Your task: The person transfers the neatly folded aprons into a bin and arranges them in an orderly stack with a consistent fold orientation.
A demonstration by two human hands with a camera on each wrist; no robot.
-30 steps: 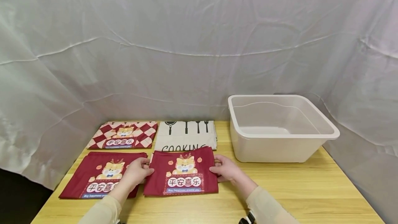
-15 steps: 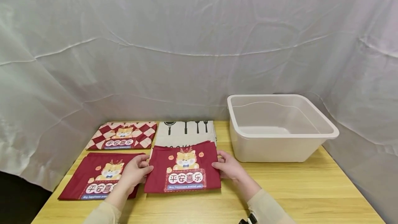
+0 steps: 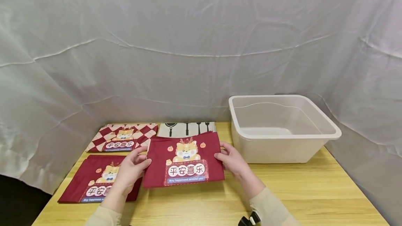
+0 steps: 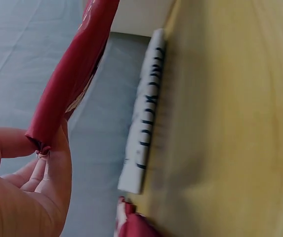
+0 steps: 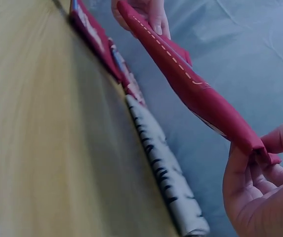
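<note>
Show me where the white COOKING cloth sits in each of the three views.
Head: the white COOKING cloth lies at the table's back, mostly hidden behind the lifted red cloth.
Left wrist: folded edge on, centre.
Right wrist: folded edge on, lower middle.
Shared landmark: the lifted red cloth, held at both ends above it.

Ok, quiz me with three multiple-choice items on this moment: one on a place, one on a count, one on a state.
1. Where is the white tub?
A. right of the cloths
B. left of them
C. on the checked cloth

2. How many folded cloths are in view?
A. two
B. four
C. six

3. The held red cloth is:
A. flat on the table
B. in the tub
C. lifted by both hands

A: it stands at the table's right end.
B: two red, one checked, one white.
C: left hand and right hand pinch its edges.
</note>
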